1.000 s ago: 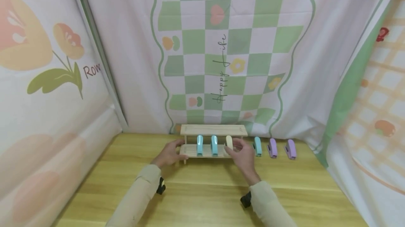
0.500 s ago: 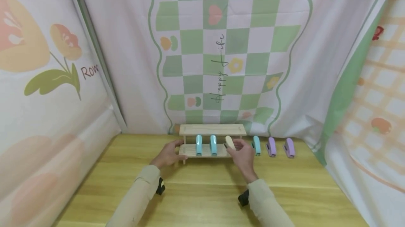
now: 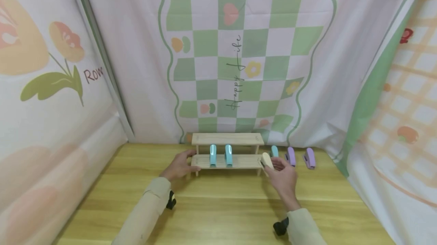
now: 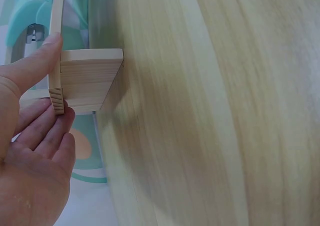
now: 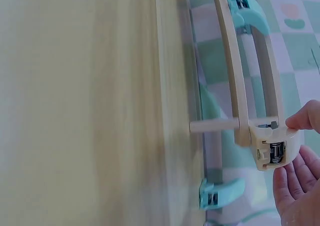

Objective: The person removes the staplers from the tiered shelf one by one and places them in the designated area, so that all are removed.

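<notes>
Right wrist view: the right hand (image 5: 305, 188) pinches a cream stapler (image 5: 276, 148) between thumb and fingers, at the right end of the wooden lower shelf (image 3: 244, 161); whether stapler and shelf touch cannot be told. The stapler should handle as light and stiff, its smooth casing slightly slippery; hold is best taken across the casing's sides (clear of the exposed metal parts). The left hand (image 4: 37, 161) grips the shelf's left end, presumably rigid. Two teal staplers (image 3: 213, 156) stand on the shelf. No brand is legible on the cream stapler. Farther out, the checkered cloth (image 3: 256, 42) reads "Happy Life"; the floral cloth (image 3: 30, 123) reads "Row".
</notes>
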A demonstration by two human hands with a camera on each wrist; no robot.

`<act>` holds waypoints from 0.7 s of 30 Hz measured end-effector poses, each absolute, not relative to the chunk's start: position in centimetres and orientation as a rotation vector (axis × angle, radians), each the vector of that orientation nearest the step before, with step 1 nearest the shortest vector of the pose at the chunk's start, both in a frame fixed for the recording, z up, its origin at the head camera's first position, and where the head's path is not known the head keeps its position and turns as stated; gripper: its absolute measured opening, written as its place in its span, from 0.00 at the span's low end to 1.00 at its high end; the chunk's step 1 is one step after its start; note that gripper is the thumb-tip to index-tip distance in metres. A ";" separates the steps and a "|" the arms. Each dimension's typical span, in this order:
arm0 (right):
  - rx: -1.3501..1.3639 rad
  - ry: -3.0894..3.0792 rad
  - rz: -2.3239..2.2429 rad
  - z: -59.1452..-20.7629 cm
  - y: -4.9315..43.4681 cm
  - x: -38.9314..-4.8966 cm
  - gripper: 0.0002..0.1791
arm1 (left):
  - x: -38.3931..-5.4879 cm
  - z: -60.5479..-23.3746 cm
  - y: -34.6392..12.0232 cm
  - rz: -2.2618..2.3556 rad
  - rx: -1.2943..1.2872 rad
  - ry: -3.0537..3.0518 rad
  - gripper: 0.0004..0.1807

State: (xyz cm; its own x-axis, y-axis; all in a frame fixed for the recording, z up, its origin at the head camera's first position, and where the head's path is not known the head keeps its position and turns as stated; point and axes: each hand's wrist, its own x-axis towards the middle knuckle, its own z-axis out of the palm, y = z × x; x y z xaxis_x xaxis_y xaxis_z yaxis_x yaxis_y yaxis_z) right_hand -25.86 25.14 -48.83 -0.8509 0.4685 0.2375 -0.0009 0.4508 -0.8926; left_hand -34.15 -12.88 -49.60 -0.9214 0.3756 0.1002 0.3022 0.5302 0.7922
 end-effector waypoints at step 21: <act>-0.597 -2.210 1.429 -51.3 29.9 -24.9 0.21 | -34.2 -49.5 -12.9 1.355 0.594 2.695 0.41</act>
